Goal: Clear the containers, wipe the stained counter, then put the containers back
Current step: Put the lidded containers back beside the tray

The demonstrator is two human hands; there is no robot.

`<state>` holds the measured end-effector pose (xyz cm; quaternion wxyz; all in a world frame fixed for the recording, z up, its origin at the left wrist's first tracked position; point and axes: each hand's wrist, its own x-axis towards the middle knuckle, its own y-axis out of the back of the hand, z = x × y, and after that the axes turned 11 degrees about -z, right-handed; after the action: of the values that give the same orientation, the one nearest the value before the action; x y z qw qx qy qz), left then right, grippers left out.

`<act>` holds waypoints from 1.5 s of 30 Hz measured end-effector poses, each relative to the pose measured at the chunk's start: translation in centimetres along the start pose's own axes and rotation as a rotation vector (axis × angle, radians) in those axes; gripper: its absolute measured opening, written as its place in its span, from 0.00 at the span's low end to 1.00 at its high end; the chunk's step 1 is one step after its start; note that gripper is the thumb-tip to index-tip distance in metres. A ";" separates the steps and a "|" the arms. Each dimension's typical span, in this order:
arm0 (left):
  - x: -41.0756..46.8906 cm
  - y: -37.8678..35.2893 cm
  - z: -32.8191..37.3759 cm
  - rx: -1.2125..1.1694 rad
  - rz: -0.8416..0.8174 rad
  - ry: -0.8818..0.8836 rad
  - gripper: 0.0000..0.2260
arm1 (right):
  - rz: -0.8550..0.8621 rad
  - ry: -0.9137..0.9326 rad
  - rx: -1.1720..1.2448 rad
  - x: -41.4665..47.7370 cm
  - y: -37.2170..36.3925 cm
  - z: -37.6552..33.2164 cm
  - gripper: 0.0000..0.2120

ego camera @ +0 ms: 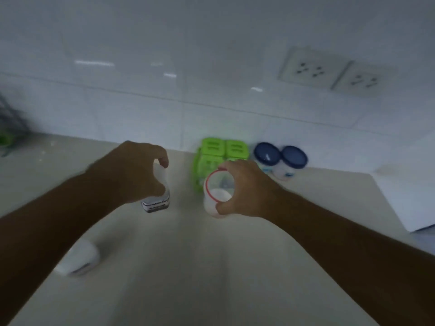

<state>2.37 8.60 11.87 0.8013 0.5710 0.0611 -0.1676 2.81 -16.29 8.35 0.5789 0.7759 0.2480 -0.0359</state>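
My left hand (134, 172) grips a small white bottle (159, 198) with a printed label near its base, held over the pale counter (188, 267). My right hand (244, 187) holds a clear round container with a red rim (216, 194) that has white powder inside. Behind it, against the wall, stands a green multi-compartment seasoning box (221, 151). To the right of that box are two white jars with dark blue lids (280, 156). A white container (78, 260) lies on the counter under my left forearm. The whole view is blurred.
White tiled wall runs behind the counter, with two double sockets (336, 71) at the upper right. A white appliance or box (409, 194) stands at the right edge. A dark rack with something green (9, 130) sits at the far left.
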 end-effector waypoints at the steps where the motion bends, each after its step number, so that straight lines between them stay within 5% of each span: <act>1: 0.3 -0.8 2.7 -0.005 -0.005 -0.014 0.17 | 0.015 -0.026 0.008 -1.4 0.6 3.1 0.43; 11: 9.9 -12.2 28.6 0.002 -0.068 -0.240 0.22 | 0.146 -0.268 0.076 -10.4 4.6 30.6 0.35; 20: 20.7 -14.5 39.5 0.058 0.161 -0.348 0.20 | 0.268 -0.196 0.136 -4.3 8.5 39.0 0.31; 35: 24.6 -15.8 38.0 0.082 0.125 -0.281 0.26 | 0.193 -0.164 0.181 -0.3 6.8 39.5 0.36; 41: 15.1 -11.5 31.3 -0.025 0.227 -0.196 0.21 | 0.448 0.004 0.202 -4.2 6.7 32.7 0.23; 45: 4.7 -8.0 21.0 0.004 0.222 0.017 0.17 | 0.388 0.185 0.244 -5.3 4.5 22.1 0.17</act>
<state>2.13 -14.32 10.51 0.8132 0.5774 0.0039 -0.0732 5.19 -39.32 6.95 0.4520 0.8730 0.1403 0.1176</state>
